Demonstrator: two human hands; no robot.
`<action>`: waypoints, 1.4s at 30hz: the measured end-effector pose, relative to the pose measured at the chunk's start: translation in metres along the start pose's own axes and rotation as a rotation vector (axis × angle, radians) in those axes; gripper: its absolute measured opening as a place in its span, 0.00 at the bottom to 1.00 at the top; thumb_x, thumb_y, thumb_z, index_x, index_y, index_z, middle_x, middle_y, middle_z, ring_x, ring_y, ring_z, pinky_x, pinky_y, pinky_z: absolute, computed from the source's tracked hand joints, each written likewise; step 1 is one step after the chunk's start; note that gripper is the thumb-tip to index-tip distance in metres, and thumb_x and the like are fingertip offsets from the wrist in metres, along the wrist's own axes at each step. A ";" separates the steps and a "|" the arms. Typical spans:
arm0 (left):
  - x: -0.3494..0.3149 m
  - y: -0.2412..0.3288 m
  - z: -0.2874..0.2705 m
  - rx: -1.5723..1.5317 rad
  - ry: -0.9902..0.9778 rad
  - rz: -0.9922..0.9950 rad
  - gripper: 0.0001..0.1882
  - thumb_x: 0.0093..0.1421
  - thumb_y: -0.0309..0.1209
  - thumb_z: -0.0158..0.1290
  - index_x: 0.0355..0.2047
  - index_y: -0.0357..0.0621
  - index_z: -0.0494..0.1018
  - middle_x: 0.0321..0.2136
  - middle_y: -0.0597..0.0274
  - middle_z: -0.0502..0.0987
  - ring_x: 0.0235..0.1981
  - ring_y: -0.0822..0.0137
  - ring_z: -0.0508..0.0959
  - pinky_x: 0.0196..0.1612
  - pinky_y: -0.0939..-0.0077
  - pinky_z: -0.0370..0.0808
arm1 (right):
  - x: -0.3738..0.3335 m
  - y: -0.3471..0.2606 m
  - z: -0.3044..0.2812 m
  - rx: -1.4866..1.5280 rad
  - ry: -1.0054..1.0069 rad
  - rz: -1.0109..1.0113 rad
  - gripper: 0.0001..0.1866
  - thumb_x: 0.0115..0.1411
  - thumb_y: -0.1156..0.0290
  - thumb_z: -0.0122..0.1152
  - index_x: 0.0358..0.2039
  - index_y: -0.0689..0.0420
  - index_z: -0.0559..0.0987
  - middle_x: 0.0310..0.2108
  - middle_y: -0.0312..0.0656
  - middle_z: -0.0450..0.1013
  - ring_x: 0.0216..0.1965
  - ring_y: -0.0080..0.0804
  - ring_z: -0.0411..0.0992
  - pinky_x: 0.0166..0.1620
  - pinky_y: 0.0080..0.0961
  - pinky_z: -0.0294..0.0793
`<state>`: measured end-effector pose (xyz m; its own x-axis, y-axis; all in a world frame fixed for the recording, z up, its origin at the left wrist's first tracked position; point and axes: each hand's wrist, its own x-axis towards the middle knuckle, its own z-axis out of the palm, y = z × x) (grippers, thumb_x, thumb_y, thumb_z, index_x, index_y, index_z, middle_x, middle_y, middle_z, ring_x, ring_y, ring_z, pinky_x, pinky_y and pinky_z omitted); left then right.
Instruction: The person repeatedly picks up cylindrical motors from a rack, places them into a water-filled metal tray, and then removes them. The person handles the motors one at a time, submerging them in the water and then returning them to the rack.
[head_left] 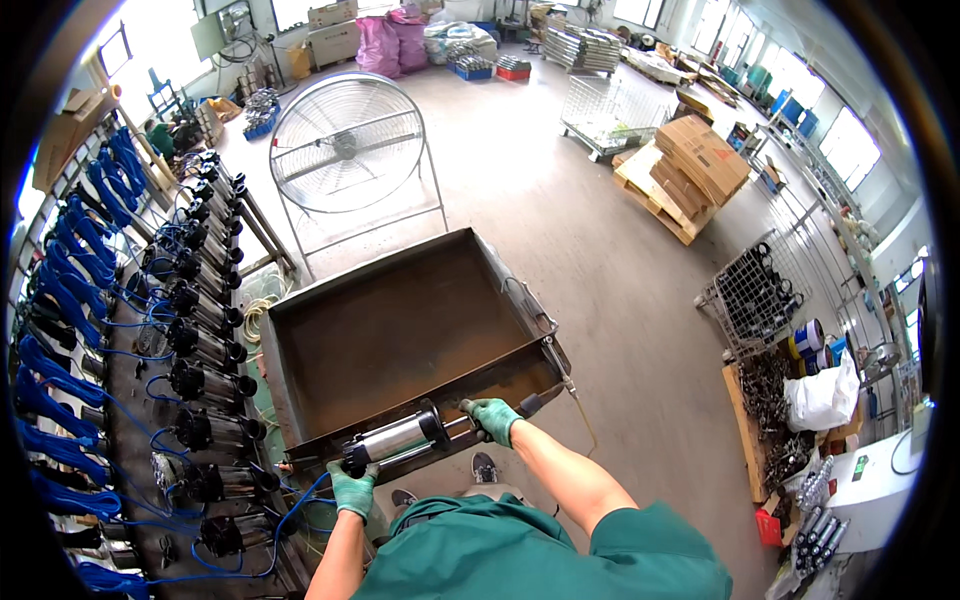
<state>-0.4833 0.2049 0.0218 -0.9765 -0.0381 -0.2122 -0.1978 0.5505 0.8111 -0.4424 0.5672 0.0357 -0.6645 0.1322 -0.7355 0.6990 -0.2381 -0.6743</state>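
1 silver metal cylinder with black ends [393,442] is being held over the near side of a dark rectangular metal tank [282,390]. The green-gloved left hand [352,490] is grasping its left end, the green-gloved right hand [494,420] its narrower right end. I am judging it heavy and slippery; I am favouring its black ends.

We're in a green short-sleeved top [490,560] at 6 o'clock, right sleeve [640,550] at 5. Forearms [565,475] bare. Green work gloves, darker at the fingers: left hand [352,490] at 7, right hand [494,419] at 6. Dark shoes [484,466], light trim, near 6.
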 end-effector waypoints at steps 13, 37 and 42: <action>0.003 -0.010 -0.005 0.046 -0.054 -0.005 0.33 0.56 0.33 0.75 0.53 0.40 0.65 0.42 0.58 0.77 0.42 0.66 0.75 0.49 0.69 0.76 | -0.005 0.061 -0.154 -0.741 1.142 -0.435 0.27 0.59 0.57 0.70 0.55 0.57 0.75 0.46 0.55 0.78 0.50 0.59 0.76 0.55 0.50 0.77; 0.004 0.006 -0.018 0.137 -0.097 -0.045 0.34 0.54 0.32 0.76 0.52 0.36 0.66 0.43 0.55 0.80 0.42 0.64 0.78 0.49 0.68 0.78 | -0.009 -0.016 -0.054 -0.185 0.045 -0.109 0.12 0.70 0.62 0.51 0.38 0.52 0.81 0.26 0.34 0.76 0.19 0.23 0.67 0.21 0.27 0.66; 0.007 0.010 -0.016 0.125 -0.118 -0.066 0.33 0.55 0.30 0.75 0.51 0.37 0.65 0.43 0.55 0.80 0.42 0.64 0.78 0.50 0.68 0.78 | 0.008 0.002 -0.037 0.237 0.002 0.026 0.12 0.69 0.63 0.50 0.34 0.48 0.81 0.21 0.30 0.71 0.14 0.17 0.59 0.17 0.20 0.54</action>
<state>-0.4934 0.1971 0.0372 -0.9435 0.0168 -0.3310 -0.2412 0.6501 0.7206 -0.4364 0.6035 0.0266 -0.6462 0.1251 -0.7528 0.6340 -0.4611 -0.6209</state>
